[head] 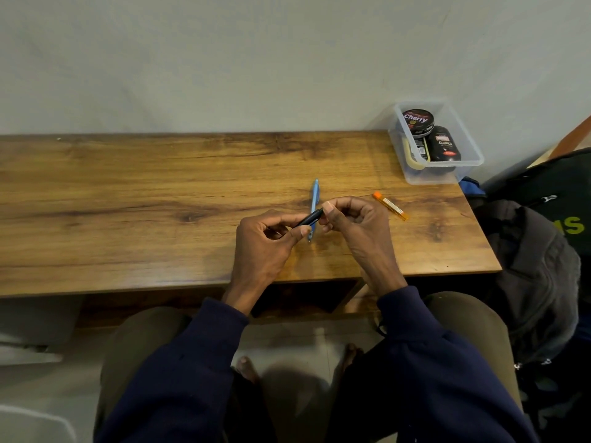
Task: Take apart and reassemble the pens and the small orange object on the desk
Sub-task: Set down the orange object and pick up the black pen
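Bench (128, 199) of wood spans mid-frame. Right of centre, both hands meet above it: left hand (265, 247) and right hand (355, 225) each have fingers pinching one end of a black pen (309, 218). Blue pen (314, 203) lies on the bench beneath them. Small orange object (390, 205) lies just right of the right hand.

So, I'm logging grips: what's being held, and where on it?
A black pen: left hand pinches its near end, right hand its far end.
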Available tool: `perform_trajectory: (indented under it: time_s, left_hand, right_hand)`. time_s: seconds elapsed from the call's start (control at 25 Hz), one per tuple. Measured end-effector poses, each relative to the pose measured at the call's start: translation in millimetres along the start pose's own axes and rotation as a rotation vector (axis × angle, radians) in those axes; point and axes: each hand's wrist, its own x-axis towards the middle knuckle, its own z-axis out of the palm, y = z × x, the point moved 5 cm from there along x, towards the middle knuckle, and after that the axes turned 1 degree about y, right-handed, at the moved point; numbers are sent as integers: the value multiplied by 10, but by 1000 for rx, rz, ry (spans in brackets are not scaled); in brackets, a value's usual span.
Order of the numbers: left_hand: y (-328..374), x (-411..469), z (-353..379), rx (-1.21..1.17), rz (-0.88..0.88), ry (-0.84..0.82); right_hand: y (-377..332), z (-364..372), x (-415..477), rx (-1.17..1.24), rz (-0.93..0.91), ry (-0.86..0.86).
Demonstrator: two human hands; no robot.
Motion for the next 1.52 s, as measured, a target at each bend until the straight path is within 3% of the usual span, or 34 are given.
perform_trajectory:
  time_s: [0.52,0.68,0.96,1.4,1.52]
  left_hand:
    - [-4,19,3,46,9,30]
    - [-106,40,-150,8,-66,87]
    - [-61,11,-71,-100,-89,7]
    - [-68,7,-59,-72,-89,-8]
    - [-73,13,-53,-34,-81,-12]
  right_hand:
    - [-16,4,-19,-30,19,46]
    - [-137,-404,78,77,-5,173]
    - [-44,-327,107,-552,-67,150]
    - [-43,-330,63,-584,-120,259]
    - [-149,-201,33,-473,-177,122]
